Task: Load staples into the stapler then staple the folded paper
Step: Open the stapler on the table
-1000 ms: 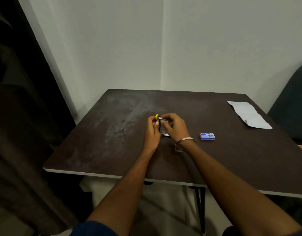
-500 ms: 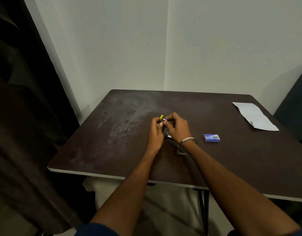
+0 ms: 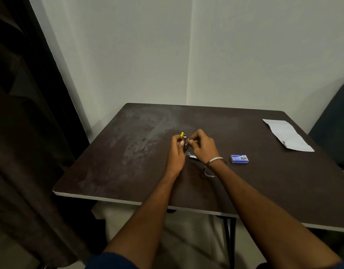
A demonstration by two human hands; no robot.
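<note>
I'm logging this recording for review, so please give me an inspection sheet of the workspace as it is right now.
Surface: dark table, smudged and scuffed toward its left and far part.
Job's things: stapler with a yellow tip, held opened up between both hands; blue staple box lying to their right; folded paper flat at the far right corner, untouched.
Clutter: nothing seen.
Hands: left hand grips the stapler; right hand, with a metal bangle at its wrist, pinches at the stapler, staples too small to tell.
Cables: nothing seen.
Surroundings: pale wall corner behind, dark curtain left, dark chair right.
</note>
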